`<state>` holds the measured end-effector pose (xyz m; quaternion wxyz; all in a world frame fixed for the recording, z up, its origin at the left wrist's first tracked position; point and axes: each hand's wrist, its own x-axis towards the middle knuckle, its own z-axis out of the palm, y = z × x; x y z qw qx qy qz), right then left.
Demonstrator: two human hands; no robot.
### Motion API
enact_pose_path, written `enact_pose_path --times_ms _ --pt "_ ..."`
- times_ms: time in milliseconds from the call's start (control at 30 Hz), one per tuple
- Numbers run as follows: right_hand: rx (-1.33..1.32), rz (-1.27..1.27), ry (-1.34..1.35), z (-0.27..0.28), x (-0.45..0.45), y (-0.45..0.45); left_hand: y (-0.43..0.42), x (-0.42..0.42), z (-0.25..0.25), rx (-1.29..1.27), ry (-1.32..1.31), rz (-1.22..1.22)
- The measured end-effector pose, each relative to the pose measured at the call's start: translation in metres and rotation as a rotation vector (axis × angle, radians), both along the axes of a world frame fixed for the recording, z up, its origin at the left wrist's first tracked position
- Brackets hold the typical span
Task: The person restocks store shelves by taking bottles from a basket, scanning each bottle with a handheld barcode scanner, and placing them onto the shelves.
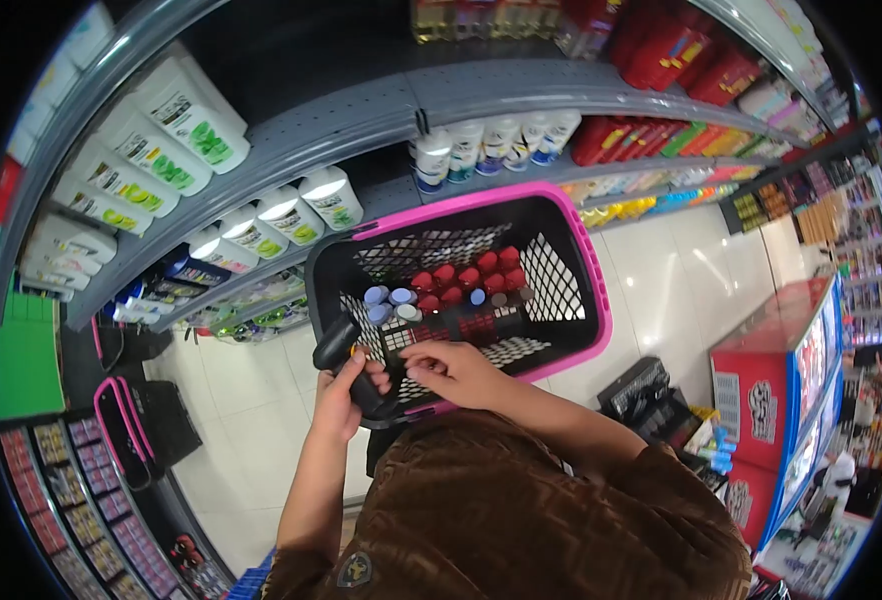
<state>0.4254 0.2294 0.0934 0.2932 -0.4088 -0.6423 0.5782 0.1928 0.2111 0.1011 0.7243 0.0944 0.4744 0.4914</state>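
A black shopping basket with a pink rim [588, 270] is in front of me. My left hand [339, 398] is wrapped round the grip of a black handheld scanner [335, 343], held over the basket's near left corner. My right hand [458, 374] is over the near side of the basket, its fingers curled together close to the scanner's grip; whether anything is in them is hidden. Inside the basket stand several red-capped bottles [469, 277], and left of them several bottles with pale blue caps [389, 302]. Dark containers [501, 320] lie nearer to me.
Beyond the basket are shelves [341, 120] with white shampoo bottles [181, 115], a row of white bottles [501, 145] and red bottles [661, 55]. More black and pink baskets [156, 425] are at left. A red and blue freezer [776, 390] stands at right on the tiled floor [651, 270].
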Motion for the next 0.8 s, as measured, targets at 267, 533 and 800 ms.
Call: enact_pose_path --times_ms 267,533,800 --pt "-0.12 0.276 -0.773 -0.065 0.094 0.05 -0.036 -0.031 0.014 0.004 0.486 -0.101" --pt "-0.113 -0.009 -1.184 -0.163 0.132 0.09 -0.066 -0.028 0.014 -0.09 0.625 -0.302" --pt "-0.072 0.218 -1.393 -0.225 0.127 0.112 -0.074 -0.023 0.024 -0.095 0.61 -0.357"
